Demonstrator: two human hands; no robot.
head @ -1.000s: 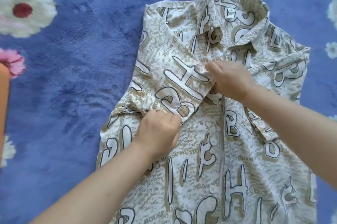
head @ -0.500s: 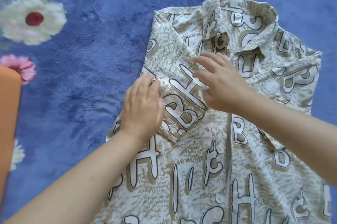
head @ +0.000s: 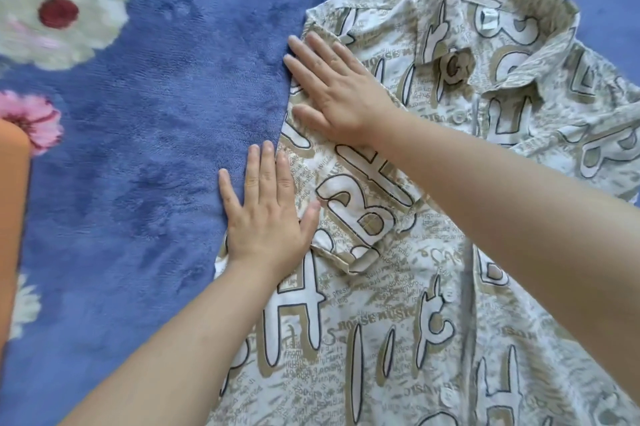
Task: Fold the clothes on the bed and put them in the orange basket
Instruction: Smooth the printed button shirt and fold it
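The blue floral bed blanket carries a printed collared shirt, light, limp cotton. The right hand and left hand press flat, fingers spread, pinching nothing. Best taken at the folded left edge. An orange basket sits at the bed's left edge.

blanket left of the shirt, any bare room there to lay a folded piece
Yes: a wide bare stretch of blue blanket lies between the orange basket edge and the shirt, below the white flower print. It is crowded at the shirt's left edge, where the left hand and right hand press flat.
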